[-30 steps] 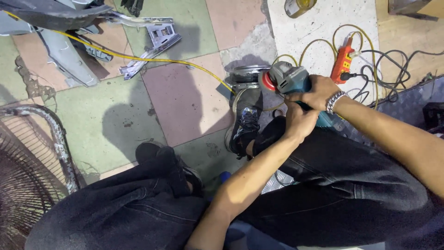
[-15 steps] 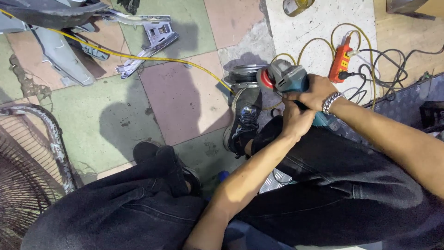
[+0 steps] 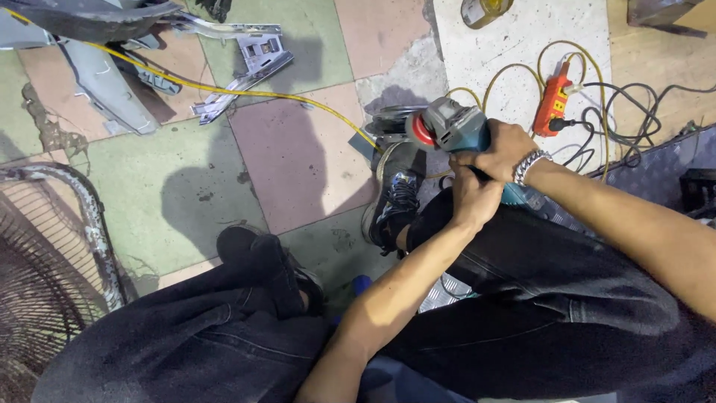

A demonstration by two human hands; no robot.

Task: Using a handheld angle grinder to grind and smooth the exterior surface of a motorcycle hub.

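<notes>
While the person sits with both knees in dark jeans, the right hand [image 3: 501, 147] is clenched around the body of a teal-and-grey angle grinder with a red collar [image 3: 447, 127], a metal-link bracelet at its wrist, and the left hand [image 3: 473, 195] is wrapped tight just beneath it, touching the tool's rear end. The grinder sits at about one o'clock from the frame's centre, its head over a round grey metal part [image 3: 388, 123] — just above a dark sneaker [image 3: 395, 198]. A yellow cable [image 3: 224, 89] runs off toward ten o'clock across the green and pink floor tiles. At two o'clock lies an orange power strip [image 3: 553, 104] among tangled wires, and at nine o'clock a rusty wire fan guard [image 3: 45, 254].
</notes>
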